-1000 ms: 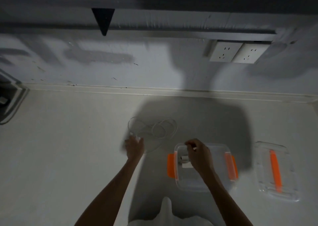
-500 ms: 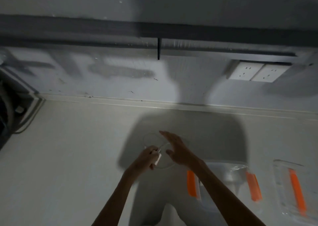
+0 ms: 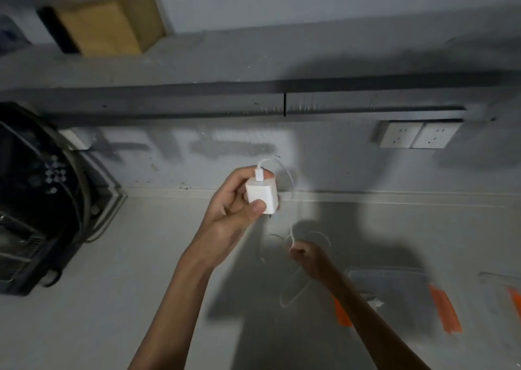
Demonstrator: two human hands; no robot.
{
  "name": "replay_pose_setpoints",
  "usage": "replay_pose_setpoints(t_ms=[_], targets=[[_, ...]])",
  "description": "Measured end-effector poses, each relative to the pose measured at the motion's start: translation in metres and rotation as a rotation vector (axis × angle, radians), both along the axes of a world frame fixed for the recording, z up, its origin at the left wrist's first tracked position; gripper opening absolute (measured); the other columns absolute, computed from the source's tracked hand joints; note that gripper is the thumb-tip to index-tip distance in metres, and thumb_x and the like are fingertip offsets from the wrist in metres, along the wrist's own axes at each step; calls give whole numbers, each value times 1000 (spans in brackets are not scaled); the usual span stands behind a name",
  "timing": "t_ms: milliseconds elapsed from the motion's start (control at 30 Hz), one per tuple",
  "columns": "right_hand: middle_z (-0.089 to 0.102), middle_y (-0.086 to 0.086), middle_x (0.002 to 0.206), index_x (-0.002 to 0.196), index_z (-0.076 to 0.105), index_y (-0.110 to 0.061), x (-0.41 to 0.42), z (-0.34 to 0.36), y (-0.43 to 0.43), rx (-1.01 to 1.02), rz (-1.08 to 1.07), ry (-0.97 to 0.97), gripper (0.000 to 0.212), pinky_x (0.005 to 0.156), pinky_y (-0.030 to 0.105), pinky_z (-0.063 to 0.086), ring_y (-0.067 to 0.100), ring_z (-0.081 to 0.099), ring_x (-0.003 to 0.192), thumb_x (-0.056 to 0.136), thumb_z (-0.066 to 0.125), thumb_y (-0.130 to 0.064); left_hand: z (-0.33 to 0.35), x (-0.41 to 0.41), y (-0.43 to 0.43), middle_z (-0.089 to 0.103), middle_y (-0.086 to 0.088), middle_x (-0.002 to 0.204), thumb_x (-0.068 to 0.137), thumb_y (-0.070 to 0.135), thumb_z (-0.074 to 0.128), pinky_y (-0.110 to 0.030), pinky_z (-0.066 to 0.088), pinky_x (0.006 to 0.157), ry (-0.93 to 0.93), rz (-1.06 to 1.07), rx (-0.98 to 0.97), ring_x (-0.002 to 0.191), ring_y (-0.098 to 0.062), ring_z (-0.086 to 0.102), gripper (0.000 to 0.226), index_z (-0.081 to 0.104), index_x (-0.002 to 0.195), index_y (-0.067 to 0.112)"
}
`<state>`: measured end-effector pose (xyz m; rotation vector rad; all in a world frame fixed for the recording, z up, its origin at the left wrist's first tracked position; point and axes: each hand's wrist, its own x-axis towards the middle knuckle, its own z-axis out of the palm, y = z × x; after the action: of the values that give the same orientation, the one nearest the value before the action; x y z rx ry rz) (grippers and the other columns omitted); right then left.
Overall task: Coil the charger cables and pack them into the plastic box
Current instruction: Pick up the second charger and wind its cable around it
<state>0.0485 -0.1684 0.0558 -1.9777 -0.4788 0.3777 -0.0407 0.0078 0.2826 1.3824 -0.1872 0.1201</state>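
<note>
Left hand (image 3: 234,203) has lifted the charger (image 3: 260,195), clamped; right hand (image 3: 306,257) now seemingly pinches the cable (image 3: 293,237).

1. A pale worktop (image 3: 84,299) meets a grey wall (image 3: 324,166).
2. Two white sockets (image 3: 417,135) sit on the wall.
3. A cardboard box (image 3: 110,23) rests on a shelf (image 3: 253,59) above.
4. Dim light, heavy shadows.

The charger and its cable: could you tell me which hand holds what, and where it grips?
The left hand holds the white charger block by its sides, between thumb and fingers. The right hand pinches the white cable partway along its length.
</note>
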Motion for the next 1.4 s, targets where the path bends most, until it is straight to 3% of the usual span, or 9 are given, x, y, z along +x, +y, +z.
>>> replay_pose_setpoints(t_ms=[133,267,567,767,967,1067,1167,1300,1400], targets=[[69,-7,80,72,67,-29,-19,58,-5,128,-79,-25,16,74,25,50,-2,64,77,82,56,-21,3,11,-1,63,8,102,87,5,63,-22,49,76,13,97,221,90,-11,59,33,58,119,13],[66,-3,73,80,61,-17,-37,124,-17,303,-107,-56,17,59,21,50,5,65,68,90,54,-6,-36,8,-28,66,7,96,90,-2,61,-22,50,77,146,40,243,88,-9,62,32,54,119,9],[67,13,83,96,64,-4,-62,208,-97,896,-288,340,15,58,19,56,15,66,67,96,49,-7,-40,-43,-94,60,-12,105,85,2,64,-52,46,87,174,-133,-36,106,-48,64,33,50,110,19],[62,13,130,134,50,-6,-126,217,-134,1012,-115,382,47,101,33,49,24,60,120,90,54,-24,9,-93,-163,64,-9,89,78,-3,61,-31,51,71,96,-47,-224,88,-31,61,30,54,106,7],[58,-9,135,141,44,-24,-219,199,-161,845,-52,58,44,82,34,57,7,59,118,97,48,-30,52,-132,-219,67,-12,93,82,-1,58,-34,54,85,-12,-35,-218,96,-36,68,29,55,110,7],[71,-6,79,110,67,-26,-241,164,-190,660,-127,-56,26,55,20,45,10,58,58,95,47,-22,75,-142,-230,63,-16,94,82,2,58,-33,57,80,-56,26,-169,94,-37,70,33,54,114,4],[60,10,60,87,70,-18,-259,128,-232,466,-56,38,24,47,19,37,12,44,43,93,51,-31,96,-153,-234,58,-16,96,82,1,57,-34,57,78,-102,77,-175,90,-35,71,32,53,114,4],[70,-10,74,88,70,-41,-271,74,-278,18,-35,25,21,74,33,53,7,63,72,94,52,-31,122,-171,-244,58,-18,94,87,-2,54,-34,57,76,-174,46,-161,86,-33,72,25,55,111,6],[53,-9,139,137,41,-44,-270,54,-307,-400,6,-155,55,113,36,30,18,41,135,83,49,-43,122,-184,-267,64,-13,92,86,2,56,-36,57,78,-156,-57,-87,92,-37,71,25,58,110,9]])
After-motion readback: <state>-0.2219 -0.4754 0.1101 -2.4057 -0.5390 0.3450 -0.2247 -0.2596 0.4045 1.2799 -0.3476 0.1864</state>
